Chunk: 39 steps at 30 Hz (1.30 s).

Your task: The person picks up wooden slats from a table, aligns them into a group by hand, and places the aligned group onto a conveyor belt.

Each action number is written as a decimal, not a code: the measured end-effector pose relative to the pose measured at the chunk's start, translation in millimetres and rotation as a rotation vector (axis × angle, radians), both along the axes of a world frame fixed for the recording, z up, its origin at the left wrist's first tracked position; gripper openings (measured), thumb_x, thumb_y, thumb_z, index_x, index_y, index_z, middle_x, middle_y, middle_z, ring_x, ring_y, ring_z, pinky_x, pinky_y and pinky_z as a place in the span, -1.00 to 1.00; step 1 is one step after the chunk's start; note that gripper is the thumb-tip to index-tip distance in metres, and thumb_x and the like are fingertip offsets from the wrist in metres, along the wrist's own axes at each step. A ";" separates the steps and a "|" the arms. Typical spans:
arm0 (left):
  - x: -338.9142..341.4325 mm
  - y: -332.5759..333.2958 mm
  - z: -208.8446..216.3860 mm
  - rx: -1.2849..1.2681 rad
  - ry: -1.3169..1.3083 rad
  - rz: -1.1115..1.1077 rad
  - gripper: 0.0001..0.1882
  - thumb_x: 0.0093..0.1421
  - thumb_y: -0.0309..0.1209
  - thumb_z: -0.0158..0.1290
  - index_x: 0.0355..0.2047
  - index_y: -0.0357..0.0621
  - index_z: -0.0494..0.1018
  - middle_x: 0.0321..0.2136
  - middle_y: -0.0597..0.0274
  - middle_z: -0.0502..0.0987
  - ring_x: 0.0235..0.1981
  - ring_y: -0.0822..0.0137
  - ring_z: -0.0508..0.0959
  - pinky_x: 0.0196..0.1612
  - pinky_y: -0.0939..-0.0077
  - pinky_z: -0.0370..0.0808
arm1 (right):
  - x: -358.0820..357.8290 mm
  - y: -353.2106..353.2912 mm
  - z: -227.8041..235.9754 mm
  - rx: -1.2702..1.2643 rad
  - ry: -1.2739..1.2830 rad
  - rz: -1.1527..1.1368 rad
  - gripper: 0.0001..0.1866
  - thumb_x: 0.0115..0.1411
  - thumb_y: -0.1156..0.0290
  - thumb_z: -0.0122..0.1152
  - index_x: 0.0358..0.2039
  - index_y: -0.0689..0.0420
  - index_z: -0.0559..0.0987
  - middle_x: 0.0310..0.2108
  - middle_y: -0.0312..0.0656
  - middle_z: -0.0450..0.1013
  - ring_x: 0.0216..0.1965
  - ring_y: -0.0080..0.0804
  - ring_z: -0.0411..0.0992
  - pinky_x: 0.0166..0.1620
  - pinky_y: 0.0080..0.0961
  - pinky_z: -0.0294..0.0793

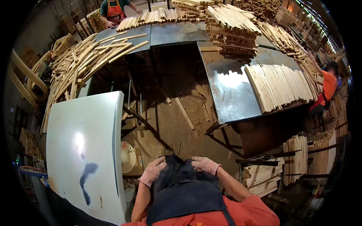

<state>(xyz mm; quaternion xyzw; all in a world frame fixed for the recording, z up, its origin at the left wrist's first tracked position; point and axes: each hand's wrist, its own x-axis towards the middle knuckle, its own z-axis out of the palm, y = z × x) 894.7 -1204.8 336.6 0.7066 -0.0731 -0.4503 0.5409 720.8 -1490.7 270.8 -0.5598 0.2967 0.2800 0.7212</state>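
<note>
Left hand (152, 171) and right hand (206, 165), both in knitted gloves, at either side of a dark cloth apron (184, 205).
From the left: rough, narrow wooden strips (86, 64) lie in a jumbled heap; below, a smooth, glossy pale worktop (71, 128) has a dark smear. The left hand curls its fingers at the creased apron the person wears; the right hand mirrors it. Whether either grip pinches cloth, I cannot tell. Farther right, a shiny metal worktop (230, 101) bears squared slats (281, 86) laid side by side.
</note>
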 end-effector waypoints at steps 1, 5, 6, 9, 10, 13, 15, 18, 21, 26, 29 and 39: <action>16.7 -2.7 -9.4 0.038 -0.048 -0.036 -0.30 0.39 -0.14 0.15 0.36 -0.46 0.38 0.27 -0.15 0.55 0.27 0.12 0.56 0.30 0.37 0.46 | 5.6 -4.0 -25.8 0.038 0.010 -0.035 -0.16 0.44 0.07 0.24 0.55 0.28 0.20 0.21 -0.11 0.52 -0.03 -0.29 0.54 0.07 -0.37 0.60; 110.1 -37.4 -31.9 0.075 -0.224 -0.167 -0.32 0.39 -0.13 0.14 0.34 -0.40 0.41 0.28 -0.18 0.53 0.30 0.00 0.53 0.35 0.32 0.43 | 71.4 -43.1 -53.6 0.044 0.132 -0.078 -0.17 0.44 0.13 0.25 0.55 0.27 0.20 -0.01 -0.21 0.57 -0.11 -0.37 0.53 -0.01 -0.41 0.60; 133.9 -45.5 -40.5 0.099 -0.220 -0.173 -0.32 0.40 -0.12 0.13 0.34 -0.39 0.42 0.28 -0.19 0.53 0.31 -0.02 0.52 0.36 0.30 0.42 | 91.7 -55.1 -46.0 0.045 0.154 -0.134 -0.21 0.43 0.16 0.27 0.53 0.26 0.26 -0.16 -0.29 0.51 -0.25 -0.49 0.45 -0.15 -0.48 0.56; 215.8 -100.6 -43.8 0.221 -0.151 -0.152 -0.31 0.40 -0.07 0.11 0.34 -0.36 0.42 0.29 -0.21 0.52 0.34 -0.06 0.50 0.39 0.27 0.38 | 140.1 -94.9 -53.3 0.032 0.333 -0.337 -0.37 0.45 0.22 0.21 0.43 0.24 0.39 0.06 -0.17 0.56 0.00 -0.30 0.52 0.09 -0.44 0.53; 244.6 -120.4 -32.0 0.242 -0.201 -0.214 -0.26 0.40 -0.01 0.10 0.37 -0.35 0.39 0.32 -0.22 0.49 0.36 -0.04 0.48 0.41 0.27 0.36 | 156.8 -113.0 -54.0 -0.052 0.348 -0.320 -0.41 0.46 0.24 0.19 0.40 0.23 0.43 0.13 -0.13 0.58 0.09 -0.23 0.54 0.17 -0.42 0.52; 321.1 -168.1 -14.7 0.204 -0.248 -0.254 -0.23 0.38 0.00 0.12 0.40 -0.34 0.35 0.35 -0.21 0.46 0.38 -0.02 0.46 0.42 0.30 0.35 | 185.1 -175.8 -104.5 -0.697 -0.005 0.295 -0.53 0.44 0.31 0.15 0.30 0.19 0.50 0.29 -0.11 0.49 0.28 -0.14 0.43 0.32 -0.40 0.41; 369.0 -196.6 -19.2 0.254 -0.259 -0.317 -0.19 0.36 0.00 0.12 0.42 -0.35 0.32 0.37 -0.18 0.44 0.40 0.01 0.44 0.41 0.29 0.35 | 220.4 -204.2 -101.2 -0.939 -0.114 0.530 -0.58 0.43 0.32 0.15 0.25 0.16 0.52 0.29 -0.10 0.46 0.29 -0.12 0.40 0.30 -0.38 0.39; 422.9 -242.2 -15.8 0.221 -0.237 -0.366 -0.20 0.38 0.02 0.13 0.42 -0.33 0.33 0.36 -0.19 0.45 0.38 -0.01 0.45 0.41 0.29 0.35 | 261.9 -239.6 -114.3 -0.786 -0.054 0.335 -0.62 0.43 0.32 0.16 0.20 0.14 0.51 0.18 -0.12 0.45 0.20 -0.13 0.38 0.18 -0.36 0.39; 463.6 -282.8 -24.7 0.240 -0.274 -0.419 -0.19 0.39 0.04 0.14 0.42 -0.33 0.32 0.37 -0.19 0.43 0.40 -0.06 0.44 0.43 0.27 0.34 | 318.9 -264.6 -129.9 -0.448 0.054 0.060 -0.67 0.44 0.32 0.17 0.16 0.12 0.50 0.08 -0.13 0.44 0.10 -0.13 0.37 0.07 -0.34 0.40; 515.3 -344.5 -69.1 0.179 -0.193 -0.390 -0.23 0.38 0.05 0.11 0.34 -0.38 0.42 0.31 -0.22 0.50 0.37 -0.07 0.46 0.42 0.26 0.36 | 423.7 -328.0 -100.5 -0.058 0.266 -0.486 -0.60 0.54 0.26 -0.02 0.30 0.09 0.43 -0.30 -0.30 0.44 -0.45 -0.35 0.39 -0.42 -0.38 0.35; 556.0 -396.5 -71.6 0.251 -0.237 -0.400 -0.23 0.38 0.05 0.11 0.34 -0.38 0.42 0.30 -0.22 0.51 0.36 -0.07 0.47 0.42 0.26 0.36 | 474.5 -399.2 -141.3 -0.007 0.184 -0.492 -0.43 0.49 0.18 0.14 0.41 0.13 0.36 -0.04 -0.11 0.52 -0.20 -0.12 0.52 -0.16 -0.24 0.48; 720.1 -574.2 -31.3 0.250 -0.206 -0.306 -0.26 0.38 -0.04 0.15 0.34 -0.43 0.41 0.33 -0.19 0.48 0.39 0.02 0.45 0.43 0.34 0.33 | 738.8 -547.0 -82.3 -0.188 -0.050 -0.422 -0.64 0.48 0.18 0.17 0.04 0.24 0.57 -0.39 -0.24 0.54 -0.43 -0.48 0.47 -0.31 -0.51 0.46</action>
